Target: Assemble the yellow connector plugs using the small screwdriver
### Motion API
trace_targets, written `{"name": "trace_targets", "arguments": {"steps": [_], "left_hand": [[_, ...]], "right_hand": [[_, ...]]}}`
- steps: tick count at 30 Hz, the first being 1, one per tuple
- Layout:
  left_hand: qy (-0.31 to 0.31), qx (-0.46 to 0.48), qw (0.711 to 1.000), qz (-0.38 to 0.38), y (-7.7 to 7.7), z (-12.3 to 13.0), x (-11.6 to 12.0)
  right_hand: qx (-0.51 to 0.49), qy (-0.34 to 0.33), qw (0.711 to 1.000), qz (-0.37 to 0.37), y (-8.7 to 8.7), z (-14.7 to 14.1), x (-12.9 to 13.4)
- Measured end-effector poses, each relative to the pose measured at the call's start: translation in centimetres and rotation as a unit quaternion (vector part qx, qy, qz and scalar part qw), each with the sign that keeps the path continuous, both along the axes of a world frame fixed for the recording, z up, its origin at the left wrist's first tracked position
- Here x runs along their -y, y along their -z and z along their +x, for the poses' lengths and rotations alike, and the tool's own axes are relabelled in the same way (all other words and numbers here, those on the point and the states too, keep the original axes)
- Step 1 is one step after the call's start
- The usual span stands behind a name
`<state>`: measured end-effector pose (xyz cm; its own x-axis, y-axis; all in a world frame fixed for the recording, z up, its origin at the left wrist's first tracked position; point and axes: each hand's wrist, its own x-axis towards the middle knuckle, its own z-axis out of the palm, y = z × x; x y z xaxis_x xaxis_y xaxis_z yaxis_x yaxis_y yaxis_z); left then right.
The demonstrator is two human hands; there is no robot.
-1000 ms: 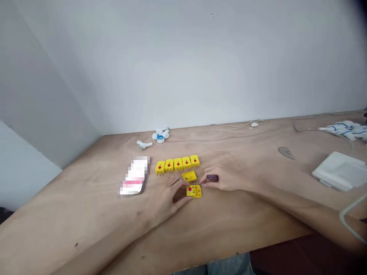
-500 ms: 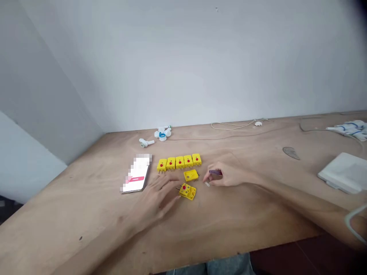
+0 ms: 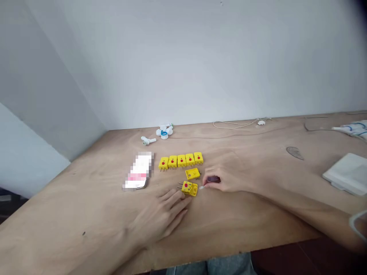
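My left hand (image 3: pixel 164 212) lies palm down with its fingers stretched out. Its fingertips touch or nearly touch the near side of an opened yellow plug (image 3: pixel 189 188), whose pins point left and whose inside shows a red dot. A loose yellow plug cover (image 3: pixel 192 174) lies just behind it. To the right, my right hand (image 3: pixel 225 177) is closed in a pinch. A small flat pale strip (image 3: pixel 202 187) sticks out at its fingertips, near the plug's right end. A dark purple piece (image 3: pixel 213 178), possibly a tool handle, sits within the same fingers.
Several closed yellow plugs (image 3: pixel 181 161) stand in a row behind. A phone (image 3: pixel 139 170) lies at left, white fittings (image 3: pixel 164 132) near the wall. Farther right are a thin cord (image 3: pixel 235 126), a grey oval piece (image 3: pixel 294 153) and a white case (image 3: pixel 346 173).
My right hand has brought the pale strip left, closer to the opened plug. My left hand has shifted toward me, to the plug's near side, and the plug has turned slightly.
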<state>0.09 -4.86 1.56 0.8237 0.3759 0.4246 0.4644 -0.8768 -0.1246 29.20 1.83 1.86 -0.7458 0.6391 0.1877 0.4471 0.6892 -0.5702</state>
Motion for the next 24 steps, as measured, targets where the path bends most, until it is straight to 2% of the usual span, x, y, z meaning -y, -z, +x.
{"name": "trace_targets", "arguments": {"steps": [5,10,13,18,22,24], "left_hand": [[-0.013,0.008,1.000,-0.001,0.2,0.4,0.3],[-0.031,-0.050,0.997,-0.048,0.1,0.7,0.3],[-0.038,-0.048,0.996,-0.069,0.0,0.5,0.1],[-0.053,-0.050,0.994,-0.076,-0.1,-0.3,-0.3],[-0.048,-0.062,0.994,-0.073,-0.2,-0.7,-1.2],[-0.041,-0.057,0.995,-0.076,-0.2,-0.9,-1.7]], "right_hand": [[-0.022,-0.028,0.999,0.020,0.2,-0.4,0.0],[-0.045,-0.057,0.997,0.024,0.7,-0.8,-0.2],[-0.026,-0.055,0.997,0.039,0.7,-0.9,-0.1],[0.060,-0.057,0.980,0.181,1.5,-0.8,-0.4],[0.109,-0.088,0.929,0.343,2.5,-0.7,-0.9],[0.116,-0.093,0.906,0.395,2.7,-0.7,-1.1]]}}
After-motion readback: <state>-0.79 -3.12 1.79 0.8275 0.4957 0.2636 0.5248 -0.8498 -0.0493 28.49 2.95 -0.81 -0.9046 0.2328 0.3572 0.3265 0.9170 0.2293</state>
